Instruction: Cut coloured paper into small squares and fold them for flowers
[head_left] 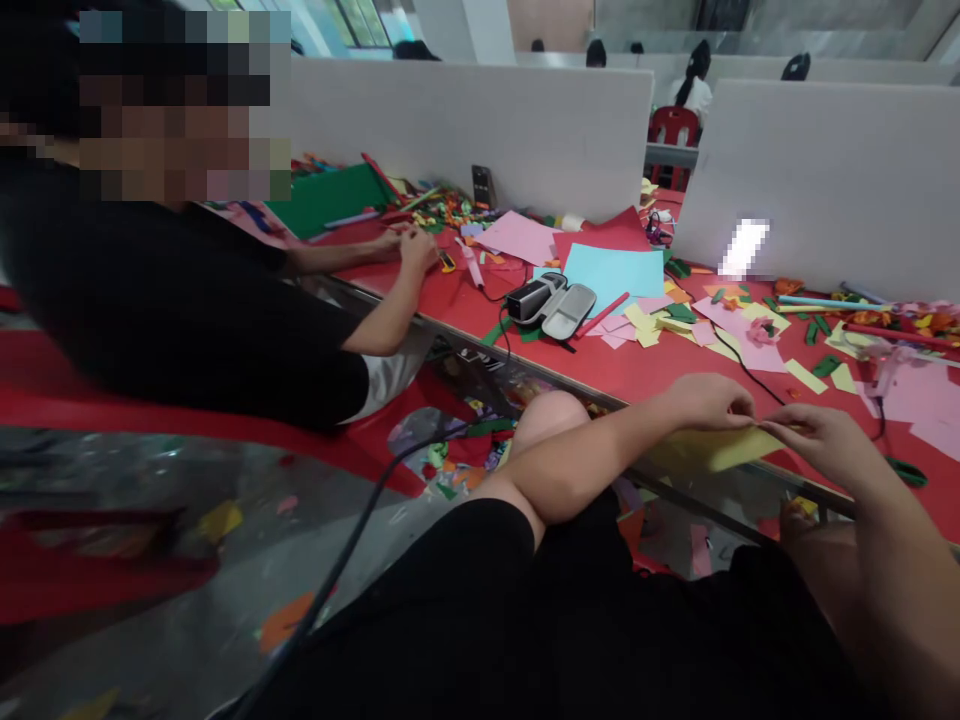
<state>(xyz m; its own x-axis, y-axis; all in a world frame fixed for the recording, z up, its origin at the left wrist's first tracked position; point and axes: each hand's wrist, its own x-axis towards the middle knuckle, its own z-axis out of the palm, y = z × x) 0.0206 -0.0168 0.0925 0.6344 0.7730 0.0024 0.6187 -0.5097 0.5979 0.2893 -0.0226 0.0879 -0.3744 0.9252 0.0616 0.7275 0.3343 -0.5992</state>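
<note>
A sheet of yellow paper [709,452] hangs at the table's front edge, its upper side pinched between both hands. My left hand [711,402] is closed on the paper with fingertips together. Close by on the right, my right hand [821,438] pinches the paper's upper right corner, thumb and fingers nearly meeting the left ones. The backs of my hands hide part of the sheet. Pink paper [919,400] and a pink glue gun [889,372] with a black cord lie to the right of my hands.
Cut scraps, a light-blue sheet [615,275] and an unzipped black case [551,303] lie on the red table [457,300]. Another person [225,300] sits at the left, hands over the table. White partitions [825,180] stand behind; paper bits litter the floor.
</note>
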